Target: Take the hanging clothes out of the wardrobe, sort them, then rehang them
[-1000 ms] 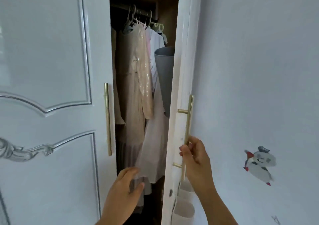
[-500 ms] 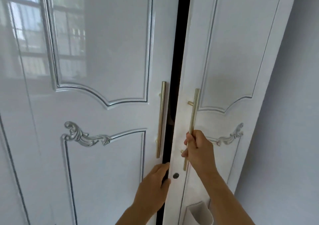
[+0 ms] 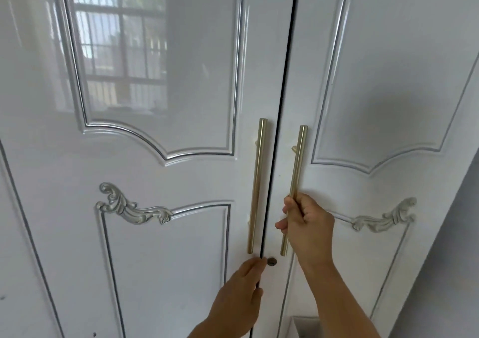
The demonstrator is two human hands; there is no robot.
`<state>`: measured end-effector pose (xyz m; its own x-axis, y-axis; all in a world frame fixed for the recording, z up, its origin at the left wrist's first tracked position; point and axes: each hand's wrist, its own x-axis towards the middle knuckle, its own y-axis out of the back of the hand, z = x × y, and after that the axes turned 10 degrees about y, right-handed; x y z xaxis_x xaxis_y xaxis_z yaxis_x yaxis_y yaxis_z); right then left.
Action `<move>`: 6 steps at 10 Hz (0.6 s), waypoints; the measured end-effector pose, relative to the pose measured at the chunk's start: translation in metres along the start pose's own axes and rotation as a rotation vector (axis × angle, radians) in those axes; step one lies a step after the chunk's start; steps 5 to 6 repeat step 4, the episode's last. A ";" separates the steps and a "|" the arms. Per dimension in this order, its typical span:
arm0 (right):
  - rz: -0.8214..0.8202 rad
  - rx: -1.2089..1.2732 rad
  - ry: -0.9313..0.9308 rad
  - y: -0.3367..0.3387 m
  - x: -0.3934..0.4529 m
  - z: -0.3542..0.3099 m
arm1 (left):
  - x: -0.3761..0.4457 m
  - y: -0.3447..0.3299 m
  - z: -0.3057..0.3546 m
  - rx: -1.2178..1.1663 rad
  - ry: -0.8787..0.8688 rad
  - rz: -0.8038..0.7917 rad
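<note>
Where clothes showed, doors [image 3: 181, 156] closed.

No legible text — none anywhere

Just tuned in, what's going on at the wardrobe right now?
A person stands at a white wardrobe with both doors all but shut; only a thin dark seam shows between them. The right hand grips the gold handle of the right door. The left hand rests with straight fingers on the edge of the left door, at the seam below its handle, beside a small keyhole. No clothes are in view.
</note>
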<state>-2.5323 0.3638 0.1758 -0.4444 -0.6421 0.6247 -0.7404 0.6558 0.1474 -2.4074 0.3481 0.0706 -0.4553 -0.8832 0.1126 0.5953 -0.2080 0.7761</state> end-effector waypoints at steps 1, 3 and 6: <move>-0.025 0.038 0.011 0.003 0.001 0.001 | 0.002 -0.004 -0.002 -0.004 0.002 -0.006; -0.108 0.111 -0.060 0.012 0.004 -0.002 | 0.000 -0.008 0.001 -0.007 0.047 -0.036; -0.102 0.035 -0.047 0.024 -0.005 -0.004 | -0.015 0.001 0.008 -0.045 0.011 -0.064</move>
